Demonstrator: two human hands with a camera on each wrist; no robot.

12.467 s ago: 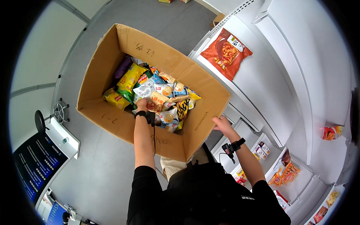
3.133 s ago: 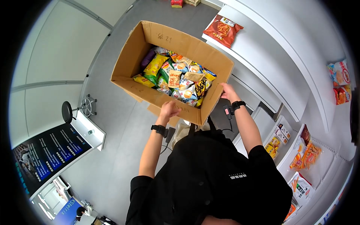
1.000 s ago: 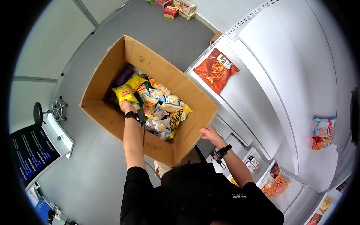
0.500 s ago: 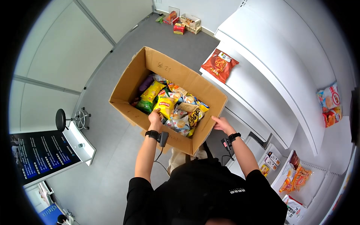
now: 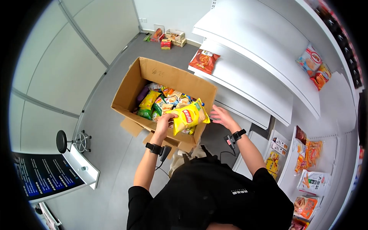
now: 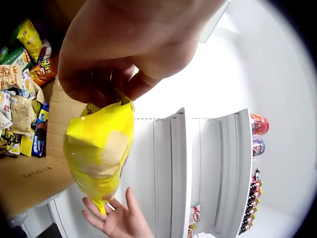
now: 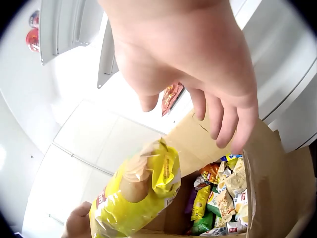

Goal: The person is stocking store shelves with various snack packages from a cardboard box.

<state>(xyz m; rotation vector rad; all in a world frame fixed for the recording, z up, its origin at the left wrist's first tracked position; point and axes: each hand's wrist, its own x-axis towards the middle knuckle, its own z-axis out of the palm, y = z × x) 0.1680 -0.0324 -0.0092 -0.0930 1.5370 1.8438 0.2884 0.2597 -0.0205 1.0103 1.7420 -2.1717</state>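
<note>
My left hand (image 5: 163, 125) pinches a yellow potato chip bag (image 5: 188, 117) by one end, above the near side of a cardboard box (image 5: 180, 81). In the left wrist view, the chip bag (image 6: 101, 146) hangs from the fingertips. My right hand (image 5: 224, 118), fingers spread, is beside the box's right side, near the bag's other end. Seen from the right wrist, that hand (image 7: 190, 59) holds nothing. Inside the box lie several snack bags, among them another yellow bag (image 5: 150, 99) and a green one (image 5: 145, 114); the held bag hides some of them.
White shelves (image 5: 245, 82) stand to the right, with a red snack bag (image 5: 204, 61) on one and two packs (image 5: 321, 76) higher up. More snacks sit on the lower right shelves (image 5: 326, 153). Small boxes (image 5: 166, 44) lie by the back wall. A stool (image 5: 62, 141) stands left.
My left hand has lifted the yellow chip bag from inside the box and moved it right. My right hand has let go of the box's edge and spread its fingers.
</note>
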